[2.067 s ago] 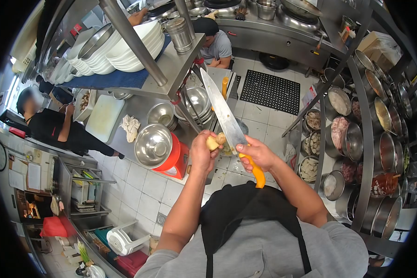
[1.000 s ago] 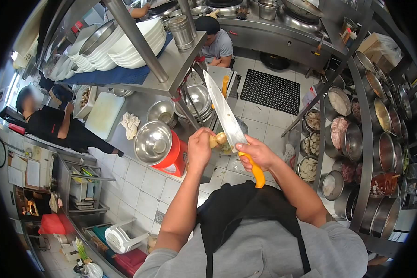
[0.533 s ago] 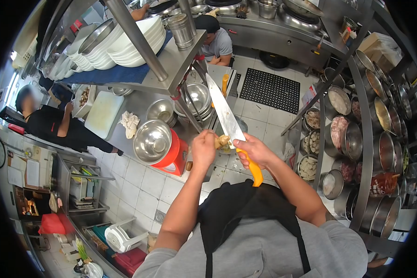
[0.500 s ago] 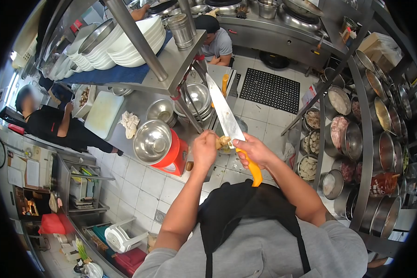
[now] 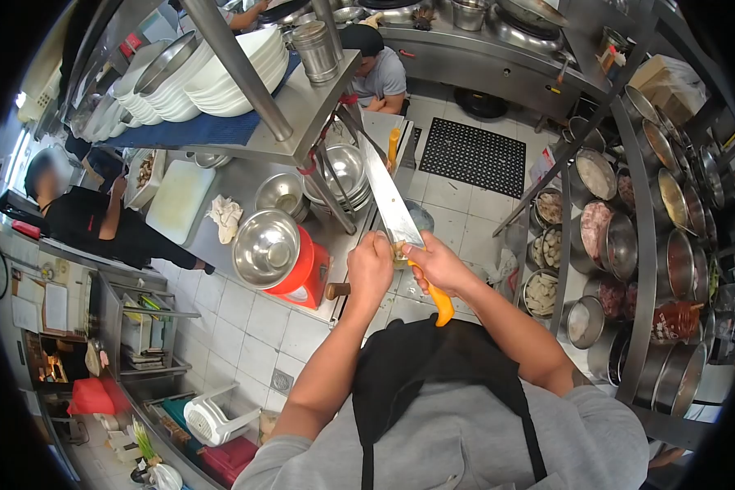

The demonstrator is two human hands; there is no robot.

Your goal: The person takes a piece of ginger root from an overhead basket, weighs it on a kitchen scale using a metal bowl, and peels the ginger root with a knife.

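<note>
Left hand (image 5: pixel 371 267) is closed around a small pale piece of root (image 5: pixel 398 255), most of it hidden inside the fist; only a sliver shows at the hand's 3 o'clock side, between the two hands. Right hand (image 5: pixel 429 263) is wrapped around the orange handle of a large knife (image 5: pixel 388 196), the handle end projecting toward 5 o'clock from the fist. The blade runs up toward 11 o'clock from the grip, flat and bare, its heel lying against the visible part of the root. The two hands are just beside each other, with the root touching the blade at the point where blade meets handle. Whether the edge has entered the root cannot be told.

Surroundings: at 9 o'clock from the left hand, a steel bowl (image 5: pixel 267 249) sits on a red scale (image 5: pixel 307 273) on the steel counter (image 5: pixel 245 192). Further toward 10 o'clock lie a white cutting board (image 5: pixel 180 200) and a crumpled cloth (image 5: pixel 224 216). Stacked white plates (image 5: pixel 233 77) stand on the shelf above. At 3 o'clock, a rack holds steel containers (image 5: pixel 608 237) of ingredients. Two other people are at work well apart: one in black (image 5: pixel 98 224) at 9 o'clock, one in grey (image 5: pixel 380 69) at 12 o'clock.
</note>
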